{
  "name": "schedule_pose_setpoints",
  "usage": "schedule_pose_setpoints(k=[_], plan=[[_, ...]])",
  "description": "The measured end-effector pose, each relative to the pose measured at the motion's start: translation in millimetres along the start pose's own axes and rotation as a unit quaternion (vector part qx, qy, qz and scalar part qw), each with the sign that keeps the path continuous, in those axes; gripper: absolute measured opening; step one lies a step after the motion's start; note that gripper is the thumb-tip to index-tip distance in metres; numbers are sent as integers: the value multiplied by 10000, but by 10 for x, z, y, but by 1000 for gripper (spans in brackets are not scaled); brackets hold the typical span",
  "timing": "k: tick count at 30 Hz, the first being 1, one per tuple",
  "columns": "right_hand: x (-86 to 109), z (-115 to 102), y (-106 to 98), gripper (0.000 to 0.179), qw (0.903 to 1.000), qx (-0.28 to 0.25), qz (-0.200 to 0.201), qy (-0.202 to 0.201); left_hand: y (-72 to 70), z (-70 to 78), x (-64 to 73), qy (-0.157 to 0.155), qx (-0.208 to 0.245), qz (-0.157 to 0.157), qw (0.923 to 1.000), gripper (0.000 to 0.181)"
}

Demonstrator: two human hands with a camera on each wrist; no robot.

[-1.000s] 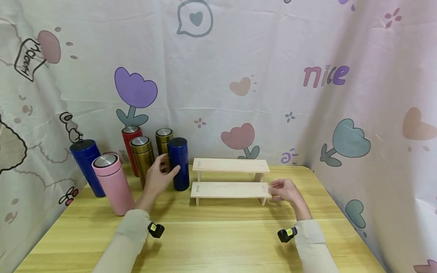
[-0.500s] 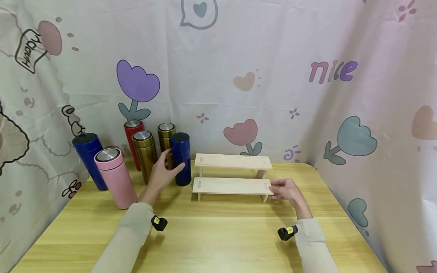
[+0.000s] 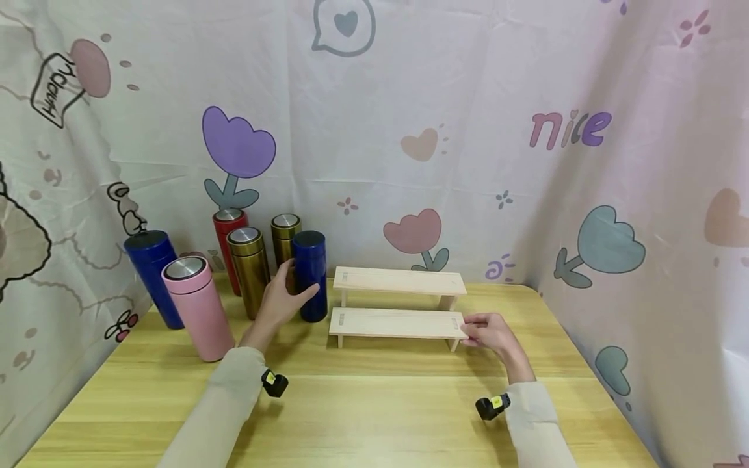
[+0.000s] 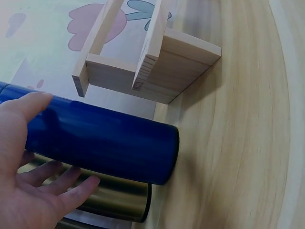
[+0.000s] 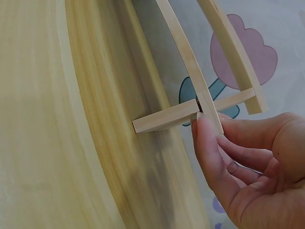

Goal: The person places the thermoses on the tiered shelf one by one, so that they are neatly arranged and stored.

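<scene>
In the head view a dark blue insulated bottle [image 3: 310, 276] stands upright, left of a two-tier wooden display rack [image 3: 398, 323]. My left hand [image 3: 282, 299] is spread about this bottle's left and near sides. The left wrist view shows its thumb [image 4: 35, 102] lying over the blue bottle [image 4: 105, 136], with the other fingers extended between it and a gold bottle [image 4: 116, 198]. My right hand [image 3: 491, 335] pinches the right end of the rack's lower board. In the right wrist view, thumb and forefinger hold that board end [image 5: 209, 114] from both faces.
Left of my left hand stand a pink bottle [image 3: 199, 309], another blue bottle [image 3: 153, 276], a red one [image 3: 225, 237] and two gold ones [image 3: 248, 273], close together. A patterned curtain [image 3: 351, 130] hangs behind the wooden table [image 3: 374, 416].
My left hand has come closer about the blue bottle, its thumb now further across the front. My right fingers have closed onto the rack's end. The head view has shifted slightly.
</scene>
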State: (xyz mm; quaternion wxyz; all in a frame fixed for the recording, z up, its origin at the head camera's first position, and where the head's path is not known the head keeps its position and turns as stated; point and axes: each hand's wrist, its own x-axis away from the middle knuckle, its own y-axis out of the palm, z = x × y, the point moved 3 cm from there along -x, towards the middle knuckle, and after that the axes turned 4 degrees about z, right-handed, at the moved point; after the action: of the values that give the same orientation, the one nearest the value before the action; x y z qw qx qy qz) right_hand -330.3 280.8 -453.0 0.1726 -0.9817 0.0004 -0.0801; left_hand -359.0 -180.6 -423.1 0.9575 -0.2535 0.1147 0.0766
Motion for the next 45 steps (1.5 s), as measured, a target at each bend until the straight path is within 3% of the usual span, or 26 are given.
schedule_pose_setpoints(k=[27,45], plan=[[12,24,-1,42,9996,34,134,-251,27,-80,-22,-183,-101,-98,9997,95],[25,105,-26,49,9984,-451,131,-326,48,-60,-34,-159,-112,-61,9998,97]])
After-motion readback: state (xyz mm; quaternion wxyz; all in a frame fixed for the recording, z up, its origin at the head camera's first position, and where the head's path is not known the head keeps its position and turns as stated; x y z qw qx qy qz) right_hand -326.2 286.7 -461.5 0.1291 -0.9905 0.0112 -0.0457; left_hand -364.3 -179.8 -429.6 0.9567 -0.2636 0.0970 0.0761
